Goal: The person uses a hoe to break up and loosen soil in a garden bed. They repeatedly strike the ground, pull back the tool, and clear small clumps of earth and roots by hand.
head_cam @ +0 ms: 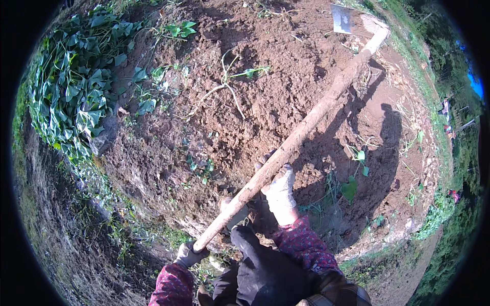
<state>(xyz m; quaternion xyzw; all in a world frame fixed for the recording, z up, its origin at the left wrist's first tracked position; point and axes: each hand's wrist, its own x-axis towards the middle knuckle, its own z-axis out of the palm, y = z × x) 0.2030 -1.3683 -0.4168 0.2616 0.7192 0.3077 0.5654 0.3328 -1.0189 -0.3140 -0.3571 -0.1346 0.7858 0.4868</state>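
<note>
A hoe with a long wooden handle [302, 130] slants across the view, raised over broken brown soil. Gloved, my left hand [190, 254] grips the butt of the handle at the lower end. Farther up, my right hand [280, 189], in a dirty whitish glove, is wrapped around the shaft. The flat metal hoe blade [342, 18] is at the far top right, partly shiny and partly soil-coloured. Beneath the handle lies loose, clumpy soil [264, 95] with a pale forked vine stem [226, 82] on it.
A large heap of green leafy vines [76, 84] lies at the left. Small green sprigs are scattered over the soil. My shadow [383, 153] falls to the right. A grassy strip [432, 99] and trees [467, 214] border the right side, with small, indistinct coloured shapes [448, 118] there.
</note>
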